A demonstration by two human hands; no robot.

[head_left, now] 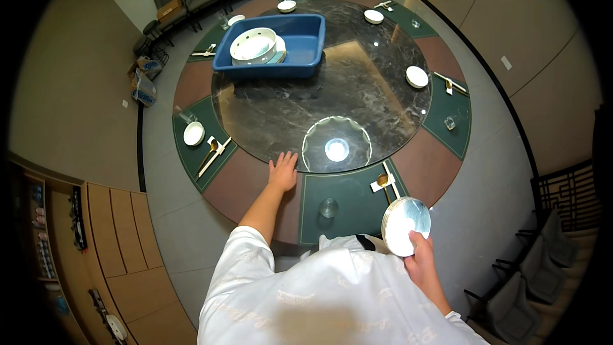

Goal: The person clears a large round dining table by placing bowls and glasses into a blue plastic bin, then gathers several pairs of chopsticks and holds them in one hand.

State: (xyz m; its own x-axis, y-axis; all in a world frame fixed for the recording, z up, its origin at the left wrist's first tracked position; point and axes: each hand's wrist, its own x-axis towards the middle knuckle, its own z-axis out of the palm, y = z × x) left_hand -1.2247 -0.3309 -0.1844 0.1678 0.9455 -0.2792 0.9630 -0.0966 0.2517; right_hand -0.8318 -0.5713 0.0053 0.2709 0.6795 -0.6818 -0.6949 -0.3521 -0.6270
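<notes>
Green matting (217, 124) is covering part of the worktop (440, 166) along its left edge, where a white bowl (194, 133) is sitting beside a clear glass (188, 116). Just right of the bowl, a gold spoon (209, 152) and pale chopsticks (214, 157) are lying slantwise near the mat's right border. Toward the far left edge, a blue tub (303, 45) is standing on the dark marbled turntable (268, 108), holding a large white round vessel (254, 46) and more dishes (280, 51) beside it. Closer to the near edge, the left hand (283, 171) is resting palm down over the turntable's rim, its fingers spreading apart and gripping nothing. Right of it, a short tumbler (328, 207) is standing on the near-edge mat (310, 233). Further right, a second gold spoon (382, 179) and another pair of chopsticks (391, 179) are lying on a white rest. Beside these, by the near edge right of the middle, a stack of white round dishes (406, 225) is being held by the right hand (421, 255), which is clamping the stack's lower right side, its thumb pressing the top face and its other fingers hiding beneath. Toward the right edge, another white bowl (417, 77) is sitting on the turntable's rim.
</notes>
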